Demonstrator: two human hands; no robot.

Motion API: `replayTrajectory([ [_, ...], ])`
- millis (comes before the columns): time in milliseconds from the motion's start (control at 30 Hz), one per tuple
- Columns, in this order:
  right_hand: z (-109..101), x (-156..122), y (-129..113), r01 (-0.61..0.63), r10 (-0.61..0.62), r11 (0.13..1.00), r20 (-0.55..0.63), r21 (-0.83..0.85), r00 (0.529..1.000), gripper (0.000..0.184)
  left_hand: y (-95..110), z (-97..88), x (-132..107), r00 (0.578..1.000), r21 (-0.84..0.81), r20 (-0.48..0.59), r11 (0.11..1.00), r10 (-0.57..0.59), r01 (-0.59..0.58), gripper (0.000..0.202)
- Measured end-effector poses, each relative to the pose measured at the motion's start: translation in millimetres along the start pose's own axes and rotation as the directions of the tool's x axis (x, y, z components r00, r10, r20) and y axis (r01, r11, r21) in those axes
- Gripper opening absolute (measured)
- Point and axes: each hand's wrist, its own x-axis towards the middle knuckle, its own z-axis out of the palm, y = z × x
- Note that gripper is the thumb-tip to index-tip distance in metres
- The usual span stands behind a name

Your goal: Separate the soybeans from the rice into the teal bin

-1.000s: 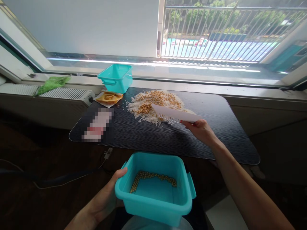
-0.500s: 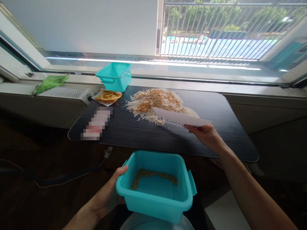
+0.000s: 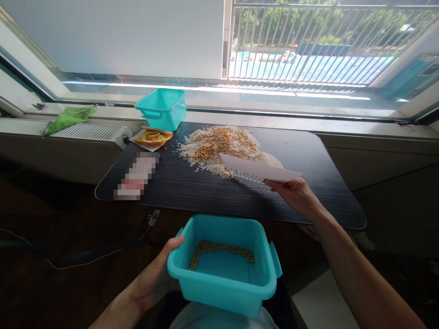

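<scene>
My left hand (image 3: pixel 156 269) grips the left side of a turquoise plastic bin (image 3: pixel 222 294), its thumb over the rim. Round yellowish beans (image 3: pixel 222 248) line the far and left inner edges of the bin's floor. In my right hand (image 3: pixel 297 192) is a white sheet (image 3: pixel 260 168) with a row of slots along its lower edge, pinched at its near right end. The sheet's far left end is at the near edge of a pile of white rice-like grains mixed with beans (image 3: pixel 222 141). Part of the pile is hidden behind the sheet.
The pile lies on a dark table (image 3: pixel 308 155). At its back left stands a second turquoise bin (image 3: pixel 163 109), beside a flat yellow-brown item on white paper (image 3: pixel 152 137). A pixelated item (image 3: pixel 137 176) lies front left. A green cloth (image 3: pixel 70 119) drapes the radiator (image 3: pixel 103 137).
Almost nothing differs. The whole view has shifted slightly, and both hands keep the same hold on the bin and the slotted sheet.
</scene>
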Motion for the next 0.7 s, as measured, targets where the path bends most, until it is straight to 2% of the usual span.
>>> replayTrajectory([
  [133, -3.0, -4.2, -9.1, -0.004, 0.003, 1.000, 0.056, 0.012, 0.998, 0.039, -0.2, 0.2, -0.1, 1.000, 0.005, -0.006, 1.000, -0.002, 0.002, 0.080],
  [467, -3.8, -10.6, -12.4, -0.026, 0.025, 1.000, 0.047, 0.005, 0.999, 0.047, -0.8, 2.8, -1.1, 1.000, -0.006, -0.013, 1.000, -0.003, 0.003, 0.075],
  [700, -11.1, -35.3, -16.1, -0.103, 0.101, 0.994, 0.036, 0.045, 0.994, 0.044, -2.1, 4.5, 1.1, 0.999, -0.020, -0.006, 0.999, -0.033, 0.032, 0.077],
])
